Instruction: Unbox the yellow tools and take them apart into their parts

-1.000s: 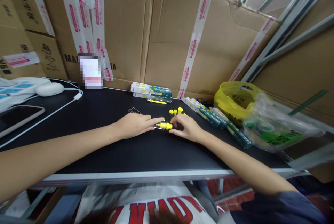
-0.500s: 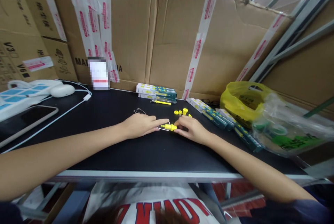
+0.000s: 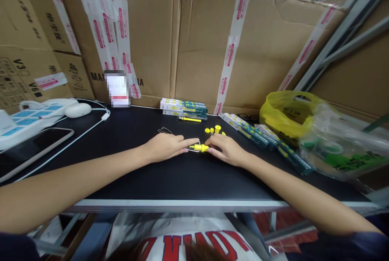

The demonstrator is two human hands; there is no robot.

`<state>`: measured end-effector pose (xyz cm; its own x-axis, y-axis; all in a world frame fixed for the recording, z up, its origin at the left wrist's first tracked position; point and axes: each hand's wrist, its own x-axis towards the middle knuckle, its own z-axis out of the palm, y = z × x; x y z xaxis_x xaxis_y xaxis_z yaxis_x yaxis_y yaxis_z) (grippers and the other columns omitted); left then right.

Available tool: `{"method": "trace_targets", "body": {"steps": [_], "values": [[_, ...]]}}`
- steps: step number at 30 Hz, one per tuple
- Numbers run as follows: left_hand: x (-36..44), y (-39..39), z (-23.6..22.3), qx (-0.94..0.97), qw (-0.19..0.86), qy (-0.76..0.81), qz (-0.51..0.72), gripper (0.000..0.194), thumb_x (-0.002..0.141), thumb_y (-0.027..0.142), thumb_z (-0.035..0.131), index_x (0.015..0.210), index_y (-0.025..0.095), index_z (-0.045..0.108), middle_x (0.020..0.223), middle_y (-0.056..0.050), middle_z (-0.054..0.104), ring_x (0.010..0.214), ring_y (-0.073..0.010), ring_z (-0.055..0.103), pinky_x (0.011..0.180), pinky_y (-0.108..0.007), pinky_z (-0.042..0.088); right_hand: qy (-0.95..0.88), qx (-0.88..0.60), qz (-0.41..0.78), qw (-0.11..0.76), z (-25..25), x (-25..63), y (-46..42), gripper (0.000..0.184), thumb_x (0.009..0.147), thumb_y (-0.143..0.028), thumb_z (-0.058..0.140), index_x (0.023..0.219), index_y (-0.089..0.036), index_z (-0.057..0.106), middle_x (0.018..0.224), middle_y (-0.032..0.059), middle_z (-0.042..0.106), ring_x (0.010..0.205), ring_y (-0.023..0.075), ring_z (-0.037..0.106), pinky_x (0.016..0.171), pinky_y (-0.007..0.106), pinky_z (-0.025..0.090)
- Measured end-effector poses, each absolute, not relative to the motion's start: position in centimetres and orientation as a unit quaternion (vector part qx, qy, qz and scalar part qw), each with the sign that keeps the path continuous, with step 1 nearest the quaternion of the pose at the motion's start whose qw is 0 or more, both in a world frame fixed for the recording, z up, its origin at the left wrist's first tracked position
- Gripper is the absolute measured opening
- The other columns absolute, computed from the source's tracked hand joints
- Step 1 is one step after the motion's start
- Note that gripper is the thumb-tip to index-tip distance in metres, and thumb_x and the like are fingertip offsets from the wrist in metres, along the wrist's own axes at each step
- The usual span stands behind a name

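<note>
My left hand (image 3: 167, 147) rests low over the black tabletop, its fingers closed on the left end of a bent wire frame (image 3: 193, 151). A small yellow plastic fitting (image 3: 200, 147) with a dark pointed tip lies within that wire. From the right, my right hand (image 3: 227, 149) pinches the fitting's end between thumb and fingers. Several loose yellow plastic parts (image 3: 217, 129) are just beyond my right hand. Behind my left hand lies another bent wire piece (image 3: 164, 130). The exact kind of the held item is too small to tell.
Printed boxes (image 3: 184, 106) stand at the back with a yellow rod (image 3: 191, 119) before them. More boxes (image 3: 249, 131), a yellow bag (image 3: 273, 111) and a clear bag (image 3: 334, 147) are at right. A power strip (image 3: 45, 115), cable and phone (image 3: 36, 147) lie left.
The view has shifted slightly, so the scene sits a little further right in the picture. Both hands keep their hold on the wire frame and yellow fitting, with hardly any visible movement.
</note>
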<state>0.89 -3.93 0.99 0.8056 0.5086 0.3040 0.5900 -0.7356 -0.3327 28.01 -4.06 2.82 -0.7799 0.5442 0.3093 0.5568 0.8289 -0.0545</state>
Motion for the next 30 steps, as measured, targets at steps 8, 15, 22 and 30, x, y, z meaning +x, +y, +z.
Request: {"method": "trace_targets", "body": {"steps": [8,15,22,30], "values": [[0.86,-4.08,1.15,-0.927,0.207,-0.298,-0.096,0.046,0.098,0.039,0.034,0.143,0.033,0.027,0.086,0.001,0.062,0.067,-0.0109,0.062,0.046,-0.019,0.033,-0.947,-0.271,-0.024,0.174,2.94,27.81,-4.18,0.022,0.092,-0.035,0.048,0.093,-0.016,0.059,0.074,0.0038,0.056,0.071,0.015,0.051,0.066,0.026,0.039],[0.87,-4.14,1.25,-0.927,0.206,-0.297,-0.097,0.046,0.098,0.04,0.033,0.143,0.033,0.027,0.087,0.001,0.062,0.065,-0.0109,0.061,0.048,-0.018,0.034,-0.945,-0.259,-0.02,0.2,2.72,27.94,-4.23,0.013,0.089,-0.031,0.054,0.087,-0.018,0.053,0.075,0.0019,0.056,0.069,0.0139,0.051,0.064,0.025,0.038],[0.89,-4.11,1.16,-0.927,0.203,-0.297,-0.103,0.045,0.098,0.04,0.033,0.143,0.033,0.028,0.086,0.001,0.062,0.065,-0.0105,0.061,0.048,-0.017,0.034,-0.94,-0.297,-0.03,0.162,2.87,27.85,-4.26,0.025,0.092,-0.041,0.047,0.096,-0.017,0.056,0.076,0.0035,0.057,0.071,0.0158,0.052,0.066,0.027,0.039],[0.87,-4.03,1.14,-0.929,0.203,-0.294,-0.1,0.046,0.098,0.04,0.033,0.143,0.033,0.027,0.086,0.001,0.062,0.067,-0.0112,0.062,0.047,-0.018,0.033,-0.944,-0.275,-0.021,0.179,2.9,27.8,-4.17,0.018,0.089,-0.036,0.054,0.086,-0.018,0.055,0.074,0.003,0.056,0.07,0.0154,0.051,0.064,0.026,0.037]]}}
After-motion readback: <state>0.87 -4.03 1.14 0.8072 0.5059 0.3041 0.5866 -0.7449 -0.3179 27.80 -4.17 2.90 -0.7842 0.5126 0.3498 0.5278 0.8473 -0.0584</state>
